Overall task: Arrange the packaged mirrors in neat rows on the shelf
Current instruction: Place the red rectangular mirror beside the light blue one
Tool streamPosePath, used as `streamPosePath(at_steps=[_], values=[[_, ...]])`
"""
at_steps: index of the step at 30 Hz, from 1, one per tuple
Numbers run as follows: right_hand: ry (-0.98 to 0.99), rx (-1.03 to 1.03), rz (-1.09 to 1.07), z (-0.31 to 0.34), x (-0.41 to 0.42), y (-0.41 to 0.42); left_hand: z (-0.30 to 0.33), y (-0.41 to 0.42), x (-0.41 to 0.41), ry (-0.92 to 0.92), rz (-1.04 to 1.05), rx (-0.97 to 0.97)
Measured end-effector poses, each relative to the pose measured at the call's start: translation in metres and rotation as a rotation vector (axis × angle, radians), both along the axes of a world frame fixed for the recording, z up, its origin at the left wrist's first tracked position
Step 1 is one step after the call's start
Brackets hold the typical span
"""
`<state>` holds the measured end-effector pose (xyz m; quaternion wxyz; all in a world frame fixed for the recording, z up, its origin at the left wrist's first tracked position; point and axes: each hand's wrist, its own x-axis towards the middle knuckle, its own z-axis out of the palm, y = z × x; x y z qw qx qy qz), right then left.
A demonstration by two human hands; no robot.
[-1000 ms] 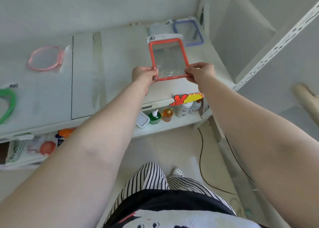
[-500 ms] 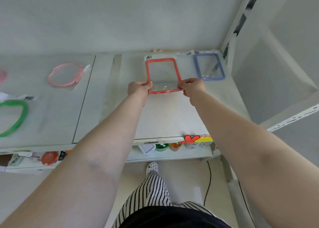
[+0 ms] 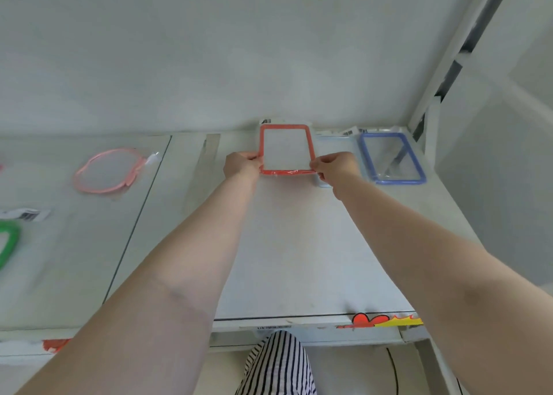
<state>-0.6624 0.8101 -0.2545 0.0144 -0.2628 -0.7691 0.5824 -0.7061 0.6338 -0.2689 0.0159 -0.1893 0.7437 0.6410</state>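
The white shelf (image 3: 299,245) is in front of me. The red mirror (image 3: 286,148) lies at its back, long side pointing away — blue mirror (image 3: 392,157) near on the right. My left hand (image 3: 241,165) and right hand (image 3: 336,165) pinch its near corners, equally close.

Back edge of shelf (image 3: 299,260) is crowded: red-framed mirror (image 3: 287,171) lies against the rear wall (image 3: 239,50), held at its near corners by left hand (image 3: 242,165) and right hand (image 3: 336,165). Pale mirror packet (image 3: 324,182) peeks out just right of it, blue-framed mirror (image 3: 392,158) beyond, near the side upright (image 3: 443,65). Front of shelf panel is bare apart from both forearms. Left panel: pink round mirror (image 3: 107,170), green mirror (image 3: 9,242), open surface between.
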Motion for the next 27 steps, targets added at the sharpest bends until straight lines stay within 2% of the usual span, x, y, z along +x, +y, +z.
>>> streamPosePath(at_steps=[11, 17, 21, 25, 27], values=[[-0.004, 0.270, 0.036, -0.028, -0.007, -0.009, -0.040, -0.009, -0.015, -0.090, -0.061, -0.111], [-0.020, 0.410, 0.042, -0.035, -0.007, -0.001, -0.037, -0.005, -0.002, 0.043, -0.196, -0.443], [-0.054, 0.600, 0.010, -0.038, -0.008, -0.001, -0.042, -0.003, 0.003, 0.105, -0.293, -0.436], [-0.126, 0.673, 0.042, -0.042, -0.003, -0.006, -0.050, -0.004, 0.004, 0.142, -0.342, -0.400], [-0.114, 0.695, 0.052, -0.046, 0.000, -0.006, -0.053, -0.004, 0.004, 0.146, -0.382, -0.442]])
